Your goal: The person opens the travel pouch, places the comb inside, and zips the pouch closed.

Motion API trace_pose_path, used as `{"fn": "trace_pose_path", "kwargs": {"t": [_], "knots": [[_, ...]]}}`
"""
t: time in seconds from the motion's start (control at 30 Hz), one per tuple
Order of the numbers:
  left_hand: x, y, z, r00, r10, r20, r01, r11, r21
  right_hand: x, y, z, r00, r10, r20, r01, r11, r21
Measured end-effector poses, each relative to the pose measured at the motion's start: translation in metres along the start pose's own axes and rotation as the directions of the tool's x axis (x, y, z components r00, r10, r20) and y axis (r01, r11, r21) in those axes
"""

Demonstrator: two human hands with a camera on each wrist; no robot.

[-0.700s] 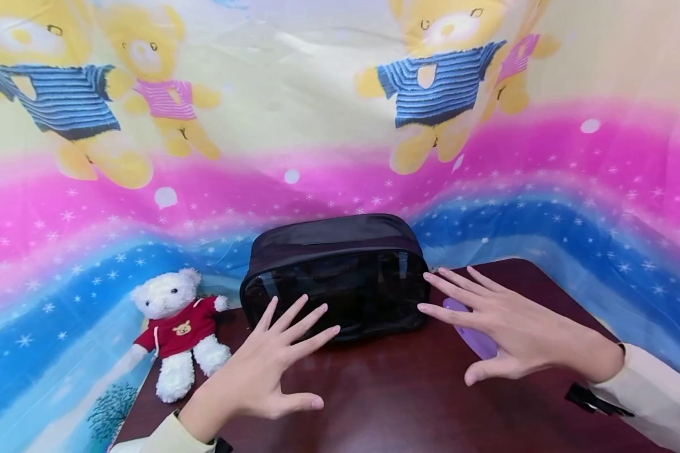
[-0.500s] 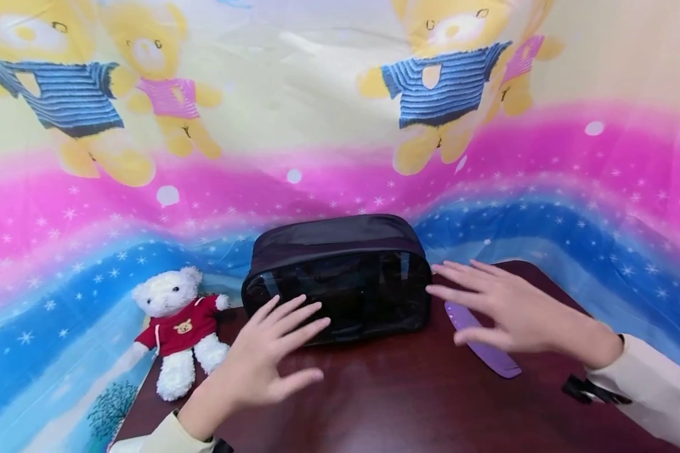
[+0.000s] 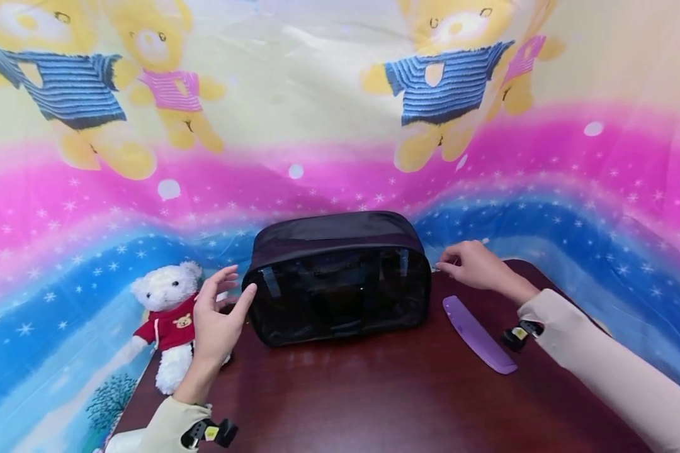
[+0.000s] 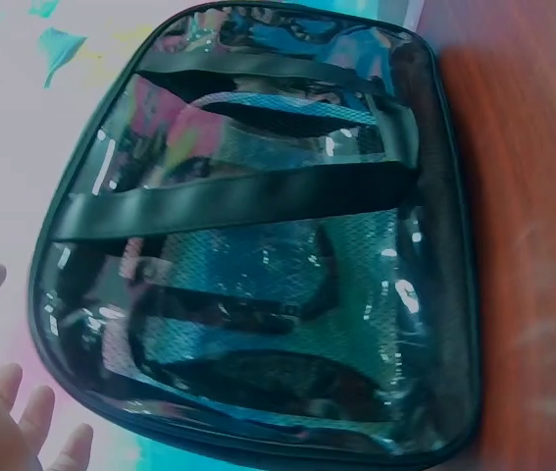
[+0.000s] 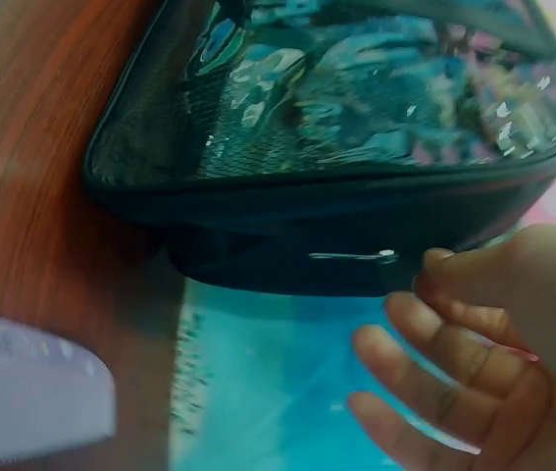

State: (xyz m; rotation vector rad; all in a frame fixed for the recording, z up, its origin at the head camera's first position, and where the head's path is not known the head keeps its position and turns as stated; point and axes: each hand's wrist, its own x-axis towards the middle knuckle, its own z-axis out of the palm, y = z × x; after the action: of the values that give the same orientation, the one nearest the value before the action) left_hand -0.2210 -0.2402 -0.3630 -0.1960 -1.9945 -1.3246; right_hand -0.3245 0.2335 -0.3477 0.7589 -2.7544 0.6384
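Observation:
A black toiletry bag (image 3: 340, 289) with a see-through front panel stands upright on the dark red-brown table (image 3: 374, 390). At its left end is my left hand (image 3: 218, 314), thumb near the bag's upper left edge and fingers loosely bent, holding nothing. In the left wrist view its fingertips lie beside the bag, apart from it. My right hand (image 3: 476, 267) is at the other end, fingers curled inward and thumb near the index fingertip. The right wrist view puts them close to the bag's side, just beyond a small metal zipper pull (image 5: 351, 256). No object shows between them.
A purple comb (image 3: 478, 336) lies on the table right of the bag, below my right forearm. A white teddy bear (image 3: 170, 289) in a red top sits at the left, partly behind my left hand. A bear-patterned cloth (image 3: 317, 157) hangs behind the table.
Both hands have moved from in front of the bag out to its two ends. The right fingers have gone from spread to curled, and the comb is now uncovered. The bag stays in place.

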Motion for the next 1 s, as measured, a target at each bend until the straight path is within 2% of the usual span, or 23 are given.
{"fn": "trace_pose_path", "kwargs": {"t": [0.07,0.17,0.3,0.37,0.5,0.6,0.77,0.87,1.0], "knots": [[-0.001,-0.007,0.003,0.999,-0.04,-0.008,0.039,0.999,-0.033,0.008,0.009,0.009,0.994,0.08,0.077,-0.087,0.992,0.093],[-0.003,-0.015,0.007,0.996,-0.082,-0.031,0.08,0.994,-0.071,0.017,0.019,0.021,0.965,0.155,0.212,-0.206,0.948,0.245],[-0.005,-0.025,0.012,0.989,-0.13,-0.065,0.126,0.99,-0.056,0.02,0.027,0.036,0.926,0.14,0.35,-0.285,0.868,0.407],[-0.007,-0.029,0.013,0.985,-0.158,-0.069,0.155,0.987,-0.044,0.019,0.028,0.041,0.915,0.118,0.386,-0.297,0.845,0.446],[-0.011,-0.038,0.013,0.974,-0.223,-0.043,0.221,0.974,-0.047,0.018,0.028,0.05,0.911,0.099,0.401,-0.309,0.808,0.502],[-0.015,-0.047,0.012,0.967,-0.251,-0.03,0.25,0.967,-0.04,0.018,0.029,0.057,0.921,0.082,0.381,-0.286,0.806,0.518],[-0.016,-0.056,0.013,0.956,-0.293,-0.03,0.29,0.954,-0.076,0.018,0.038,0.055,0.927,0.146,0.345,-0.321,0.784,0.531],[-0.014,-0.058,0.014,0.951,-0.309,-0.029,0.304,0.946,-0.115,0.017,0.044,0.051,0.919,0.191,0.345,-0.367,0.731,0.575],[-0.012,-0.061,0.016,0.951,-0.306,-0.036,0.299,0.945,-0.133,0.015,0.048,0.048,0.902,0.203,0.382,-0.419,0.629,0.655]]}}
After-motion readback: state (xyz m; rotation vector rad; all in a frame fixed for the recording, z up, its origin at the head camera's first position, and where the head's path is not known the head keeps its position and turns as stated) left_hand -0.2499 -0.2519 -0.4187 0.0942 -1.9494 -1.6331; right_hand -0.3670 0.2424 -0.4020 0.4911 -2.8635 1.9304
